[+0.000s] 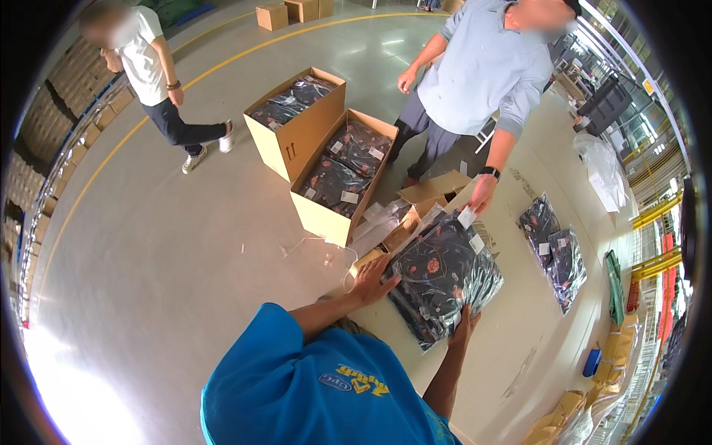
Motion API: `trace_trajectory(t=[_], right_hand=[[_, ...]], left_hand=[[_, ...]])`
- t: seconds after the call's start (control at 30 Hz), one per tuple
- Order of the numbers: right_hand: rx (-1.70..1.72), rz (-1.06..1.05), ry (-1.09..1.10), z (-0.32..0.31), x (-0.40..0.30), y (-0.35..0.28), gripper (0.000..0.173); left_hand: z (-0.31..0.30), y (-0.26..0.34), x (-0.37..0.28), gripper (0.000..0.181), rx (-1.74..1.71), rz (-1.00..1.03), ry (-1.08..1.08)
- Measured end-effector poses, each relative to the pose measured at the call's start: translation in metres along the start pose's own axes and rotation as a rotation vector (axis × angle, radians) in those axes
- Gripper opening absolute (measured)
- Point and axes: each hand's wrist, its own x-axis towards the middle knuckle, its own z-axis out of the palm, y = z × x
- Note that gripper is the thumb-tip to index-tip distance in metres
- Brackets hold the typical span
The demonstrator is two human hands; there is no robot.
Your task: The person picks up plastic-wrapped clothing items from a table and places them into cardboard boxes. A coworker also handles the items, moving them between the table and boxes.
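Both my hands are on a stack of dark floral garments in clear plastic bags (436,267). My left hand (371,279) lies at the stack's left edge, fingers spread, the thumb against the plastic. At the lower right edge my right hand (465,325) grips the stack, its fingers partly hidden. A co-worker's hand (483,194) touches a white tag (466,217) at the stack's upper edge. Beyond stand two open cardboard boxes, the nearer (322,219) and the farther (267,146), both filled with similar bagged garments.
Two bagged garment bundles (548,245) lie on the pale surface to the right. An opened carton (434,189) and loose clear plastic (381,222) sit behind the stack. One co-worker (478,72) stands across from me; another person (147,67) walks on the floor at the upper left.
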Motion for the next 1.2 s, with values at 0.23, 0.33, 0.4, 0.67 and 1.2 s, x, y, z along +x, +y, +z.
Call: trace_trajectory(t=[0.23,0.33,0.4,0.67,1.2], right_hand=[[-0.066,0.049,0.164,-0.064,-0.029,0.03,0.054],[-0.048,0.064,0.227,-0.061,-0.048,0.028,0.04],[0.007,0.021,0.192,-0.069,-0.053,0.03,0.037],[-0.243,-0.087,0.286,-0.061,-0.047,0.037,0.037],[-0.131,0.009,0.288,-0.069,-0.052,0.03,0.044]], left_hand=[[0.007,-0.034,-0.018,0.081,-0.07,0.008,0.026],[-0.003,-0.03,-0.011,0.078,-0.052,-0.066,-0.05],[-0.008,-0.015,-0.009,0.073,-0.024,-0.095,-0.081],[-0.007,-0.015,-0.008,0.073,0.006,-0.04,-0.08],[-0.01,-0.012,-0.011,0.075,-0.153,0.05,-0.089]])
